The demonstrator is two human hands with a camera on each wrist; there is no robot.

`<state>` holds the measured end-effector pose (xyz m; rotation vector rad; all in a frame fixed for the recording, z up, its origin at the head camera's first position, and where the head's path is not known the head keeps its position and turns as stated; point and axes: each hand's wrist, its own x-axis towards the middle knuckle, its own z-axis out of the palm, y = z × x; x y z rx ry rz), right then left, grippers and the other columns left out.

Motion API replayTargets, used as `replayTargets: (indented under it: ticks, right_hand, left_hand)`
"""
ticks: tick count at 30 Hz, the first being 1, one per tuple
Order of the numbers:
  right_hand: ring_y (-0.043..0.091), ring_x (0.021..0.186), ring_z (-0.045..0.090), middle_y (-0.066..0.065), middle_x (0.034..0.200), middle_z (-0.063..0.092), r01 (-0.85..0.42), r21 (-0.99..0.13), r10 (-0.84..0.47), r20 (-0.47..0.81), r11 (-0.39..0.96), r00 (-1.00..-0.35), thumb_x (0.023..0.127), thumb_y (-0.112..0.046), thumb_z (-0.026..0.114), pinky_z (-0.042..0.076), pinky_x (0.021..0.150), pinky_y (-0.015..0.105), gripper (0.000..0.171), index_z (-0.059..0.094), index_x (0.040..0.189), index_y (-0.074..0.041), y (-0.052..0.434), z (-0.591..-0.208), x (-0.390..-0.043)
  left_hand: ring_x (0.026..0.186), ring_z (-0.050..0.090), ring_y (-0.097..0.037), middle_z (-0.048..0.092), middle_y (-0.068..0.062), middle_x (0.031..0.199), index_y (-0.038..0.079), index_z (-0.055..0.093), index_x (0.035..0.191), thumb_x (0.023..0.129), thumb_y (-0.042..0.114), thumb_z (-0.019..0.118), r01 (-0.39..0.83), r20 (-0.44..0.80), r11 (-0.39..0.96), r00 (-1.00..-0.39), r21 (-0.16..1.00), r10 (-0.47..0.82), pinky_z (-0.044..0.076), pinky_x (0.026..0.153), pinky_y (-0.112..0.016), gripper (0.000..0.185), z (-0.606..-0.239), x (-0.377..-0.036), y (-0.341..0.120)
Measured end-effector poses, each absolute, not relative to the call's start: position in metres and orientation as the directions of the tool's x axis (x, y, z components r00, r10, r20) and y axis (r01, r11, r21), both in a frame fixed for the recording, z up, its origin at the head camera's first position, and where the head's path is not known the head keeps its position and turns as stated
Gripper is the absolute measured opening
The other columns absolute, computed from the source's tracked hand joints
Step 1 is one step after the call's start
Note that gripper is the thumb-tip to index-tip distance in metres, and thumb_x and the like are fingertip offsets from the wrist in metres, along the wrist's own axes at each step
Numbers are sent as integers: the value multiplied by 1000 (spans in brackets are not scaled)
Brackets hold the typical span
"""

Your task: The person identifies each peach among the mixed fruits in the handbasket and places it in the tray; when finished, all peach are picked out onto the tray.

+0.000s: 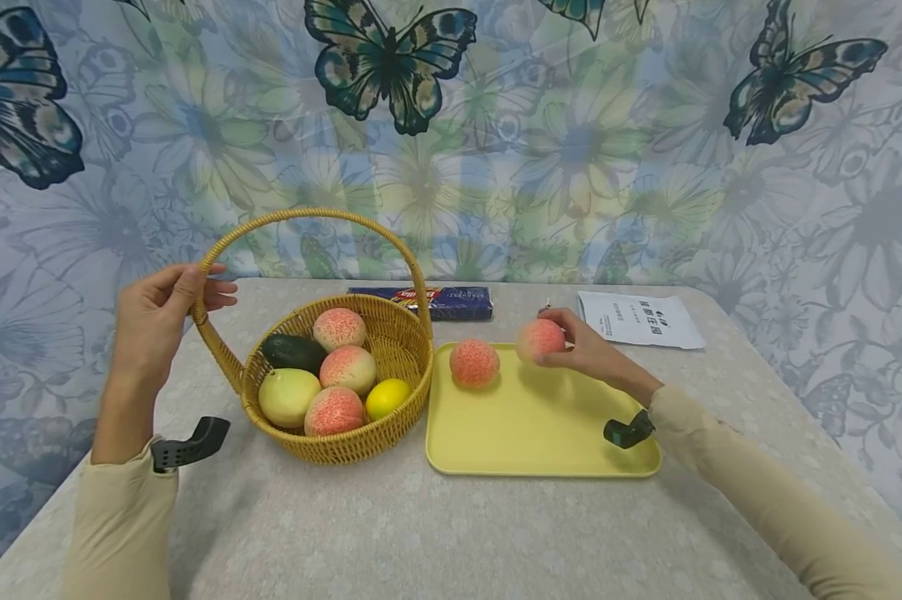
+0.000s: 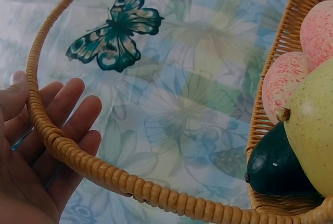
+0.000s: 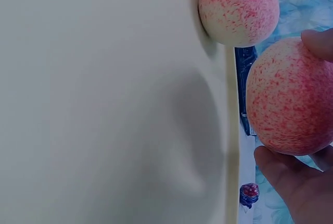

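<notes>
Butterfly-printed cloth hangs behind a pale speckled table (image 1: 496, 533), on which the work is laid out. A peach (image 1: 540, 339) is pinched between the thumb and curled fingers of the right hand (image 1: 582, 350) and held just above the far right part of a yellow tray (image 1: 541, 433); in the right wrist view its shadow falls on the tray, so it appears not to be set down yet. A second peach (image 1: 474, 362) already rests on the tray, to the left of the held one and apart from it.

To do this step well, the held fruit would best be lowered until its weight is borne by the tray, clear of the second peach, and the fingers spread only then, since a round fruit is likely to roll on a flat surface.

Left of the tray stands a woven basket (image 1: 391, 333), holding three more peaches, an avocado (image 1: 293, 352), a pale green pear-like fruit (image 1: 289, 397) and a lemon (image 1: 387, 397). Its arched handle (image 1: 316, 215) is steadied by the left hand (image 1: 158, 312), thumb over it and fingers loosely curled behind; in the left wrist view the fingers lie nearly straight against it.

Farther back lie a dark blue packet (image 1: 428, 302) and a printed sheet (image 1: 638, 320).
</notes>
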<state>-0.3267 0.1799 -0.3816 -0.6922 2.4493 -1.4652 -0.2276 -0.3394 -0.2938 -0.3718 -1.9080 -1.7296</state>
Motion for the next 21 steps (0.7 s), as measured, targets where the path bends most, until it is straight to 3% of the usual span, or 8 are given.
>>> replayTargets:
  ticks: [21]
  right_hand:
    - [38,125,46,17,139,42,-335,-842,-538,64,423,-841,83,-12,74,44,100,49,69,35,139,-4,173,-404,-326]
  left_hand:
    - [74,72,-11,74,0,85,-8,65,113,96,19,57,531,552,162,-820,832,-150,54,73,-14,32,-294,-228,-340]
